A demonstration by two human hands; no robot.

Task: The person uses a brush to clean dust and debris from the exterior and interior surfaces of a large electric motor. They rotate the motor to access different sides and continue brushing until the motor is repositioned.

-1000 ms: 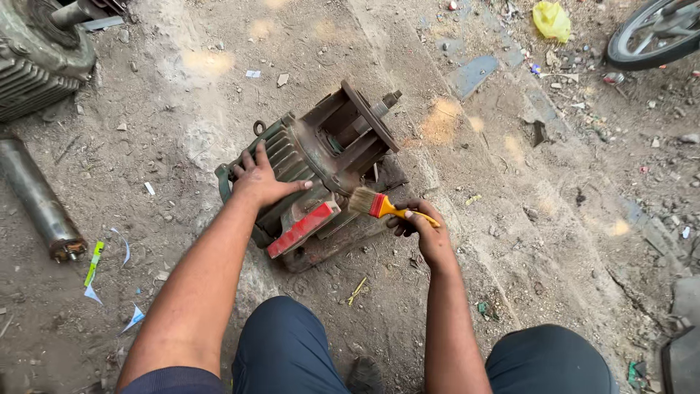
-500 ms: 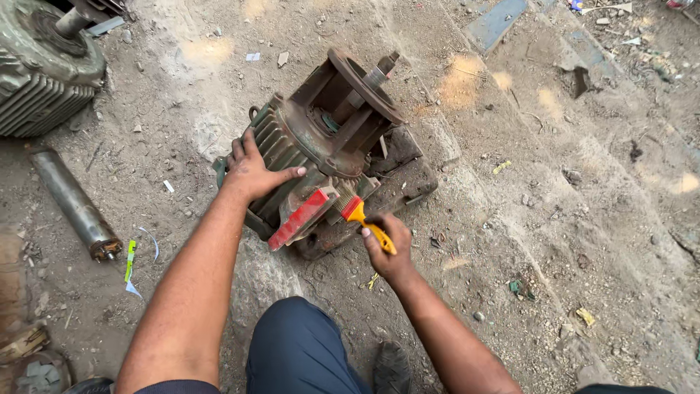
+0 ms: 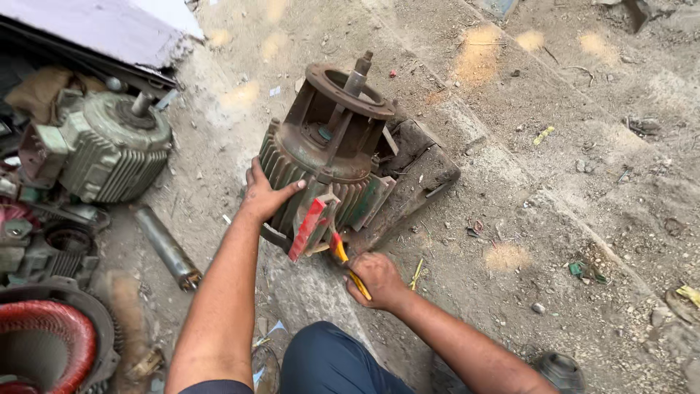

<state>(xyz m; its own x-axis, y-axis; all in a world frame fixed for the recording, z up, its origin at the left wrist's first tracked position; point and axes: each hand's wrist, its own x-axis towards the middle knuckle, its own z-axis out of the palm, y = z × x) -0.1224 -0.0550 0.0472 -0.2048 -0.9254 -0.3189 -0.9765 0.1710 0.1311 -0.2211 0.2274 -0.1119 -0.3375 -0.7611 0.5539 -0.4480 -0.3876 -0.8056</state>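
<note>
Motor (image 3: 332,157): rusty, finned body, lies tilted on dirt ground (image 3: 554,168), shaft end up, red plate at near end.
L hand (image 3: 264,195): spread flat on motor's finned side, fingers wide, holding nothing.
R hand (image 3: 373,279): closed round yellow-handled brush (image 3: 341,252), bristle end just at motor's base by red plate.
Nearby: green motor (image 3: 109,149) to left, metal tube (image 3: 168,248) between, well apart from hands.

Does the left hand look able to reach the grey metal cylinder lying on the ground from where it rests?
Probably yes: the left hand rests on the rusty finned motor, with bare ground before the grey metal cylinder.
</note>
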